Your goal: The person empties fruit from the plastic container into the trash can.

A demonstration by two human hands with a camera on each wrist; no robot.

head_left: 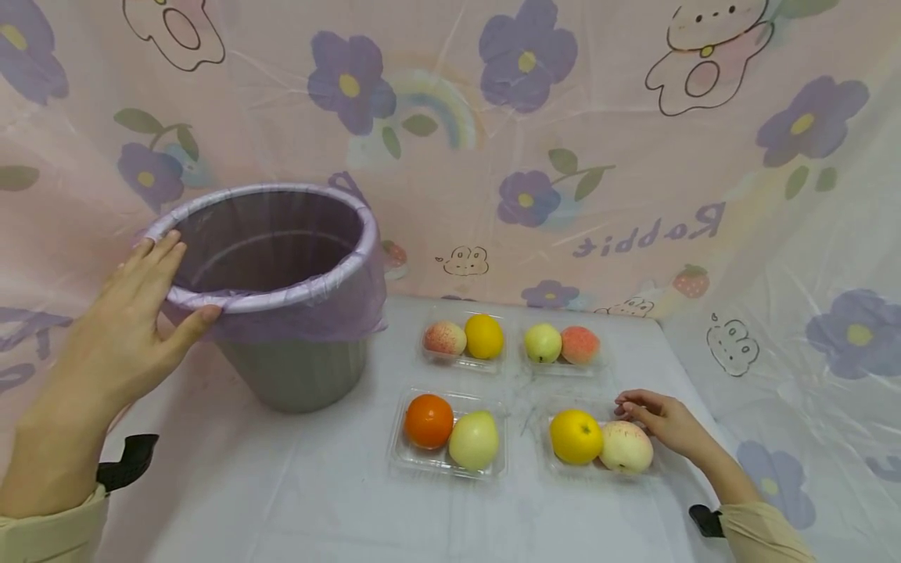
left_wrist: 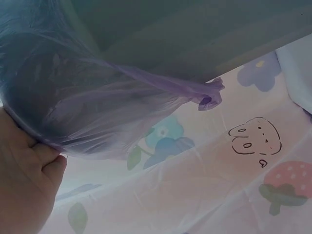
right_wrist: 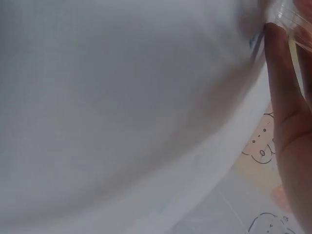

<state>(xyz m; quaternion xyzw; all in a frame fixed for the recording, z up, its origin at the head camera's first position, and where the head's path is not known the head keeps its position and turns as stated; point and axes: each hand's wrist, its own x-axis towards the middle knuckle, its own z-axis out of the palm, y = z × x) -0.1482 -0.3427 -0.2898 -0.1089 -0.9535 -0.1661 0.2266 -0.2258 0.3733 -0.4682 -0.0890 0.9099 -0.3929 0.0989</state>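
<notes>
My left hand (head_left: pixel 134 328) rests on the left rim of a grey bin (head_left: pixel 303 375), its fingers laid straight over the edge. A thin purple bag (head_left: pixel 338 313) lines the bin and folds down outside it; in the left wrist view the fingers touch this bag (left_wrist: pixel 97 107). At the right, my right hand (head_left: pixel 665 422) pinches the edge of a clear plastic tray (head_left: pixel 556 469). That tray holds a yellow orange-like fruit (head_left: pixel 576 436) and a pale peach (head_left: pixel 626 448). The right wrist view shows clear plastic (right_wrist: pixel 287 19) between thumb and fingers.
Nearer the bin stands a clear tray (head_left: pixel 397 457) with an orange (head_left: pixel 428 421) and a pale green fruit (head_left: pixel 474 440). Two more trays behind hold a speckled peach (head_left: pixel 444 338), a yellow fruit (head_left: pixel 483 336), a green fruit (head_left: pixel 543 343) and a pink peach (head_left: pixel 580 345). A patterned curtain (head_left: pixel 436 180) backs the table.
</notes>
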